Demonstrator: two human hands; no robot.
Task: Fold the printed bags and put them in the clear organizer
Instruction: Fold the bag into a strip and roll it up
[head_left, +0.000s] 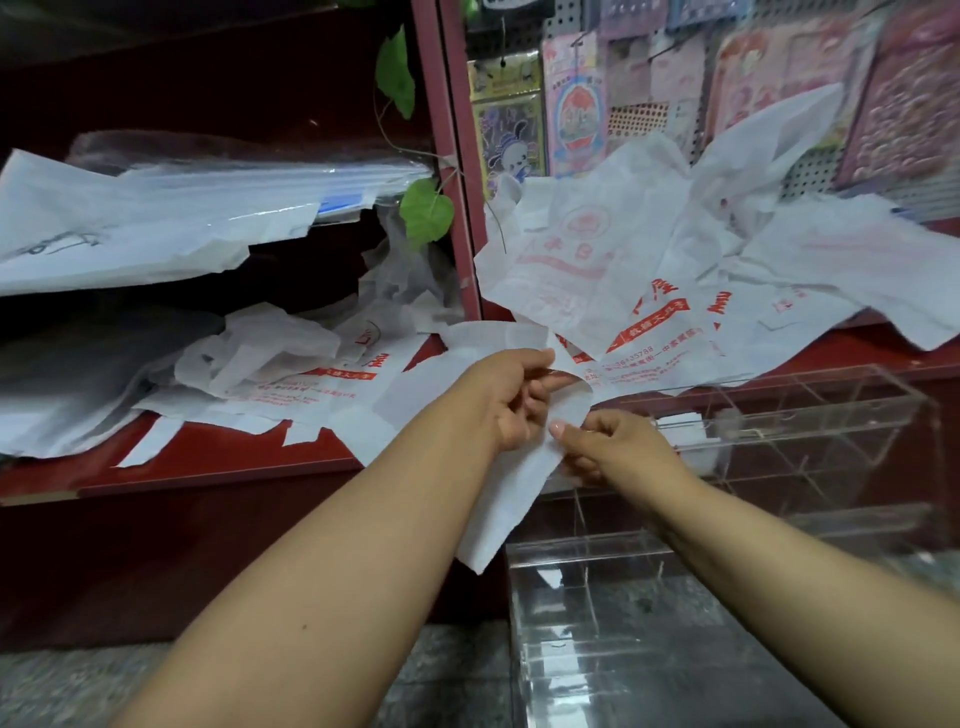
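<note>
Head view: left hand and right hand are both pinching a folded white bag strip, held in the air in front of the red shelf. Strip's long axis is running diag., upper right to lower left, free end hanging down. Clear organizer is sitting just right of hands. Loose printed bags are lying on shelf; red text mostly unreadable, digits "35788" legible.

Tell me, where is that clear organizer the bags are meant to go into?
The clear organizer sits low on the right of the head view, against the red shelf edge, just below the pile of printed bags and right beside the right hand.
</note>
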